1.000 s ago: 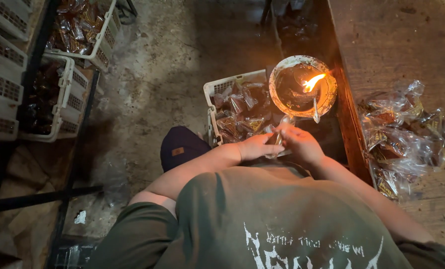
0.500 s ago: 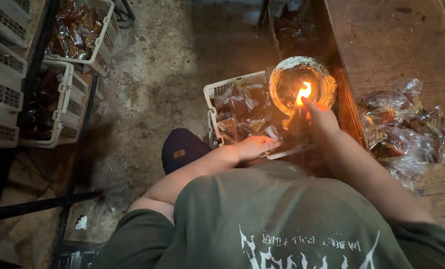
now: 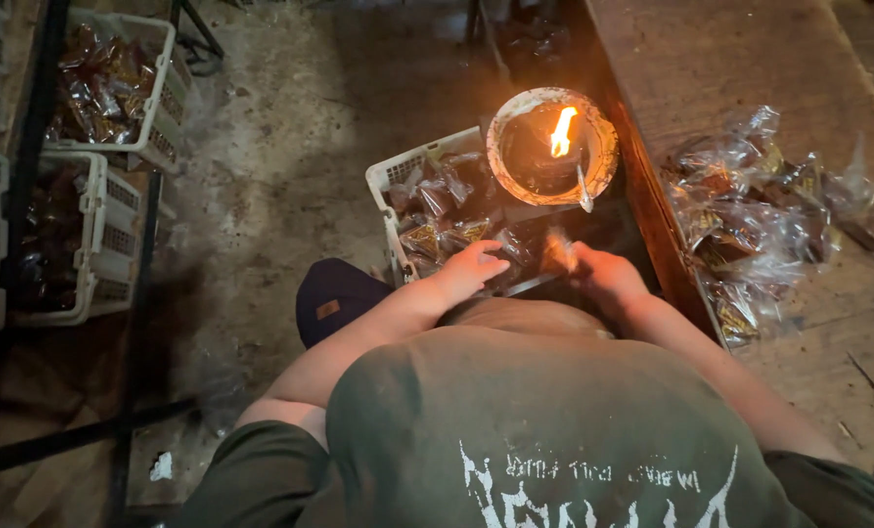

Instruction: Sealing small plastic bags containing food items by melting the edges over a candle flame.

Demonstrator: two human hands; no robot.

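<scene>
My right hand [image 3: 605, 277] pinches a small clear packet [image 3: 559, 252] with something dark inside, held just below a round bowl [image 3: 503, 164]. In that bowl burns an open flame [image 3: 561, 132], and a metal spoon [image 3: 583, 192] leans on its rim. My left hand [image 3: 471, 266] rests with loose fingers on the packets in a white plastic basket [image 3: 386, 176]. This basket stands on the floor in front of me. Both hands are close together, a little apart, at the basket's near edge.
A heap of clear filled packets [image 3: 750, 215] lies on the wooden bench [image 3: 730, 59] at the right. White crates [image 3: 114, 88] with more packets stand on a dark rack at the left. A dark cap [image 3: 331, 298] lies on the concrete floor [image 3: 280, 176].
My right hand has drawn back from the flame toward my body with the packet. My left hand has shifted onto the packets in the basket.
</scene>
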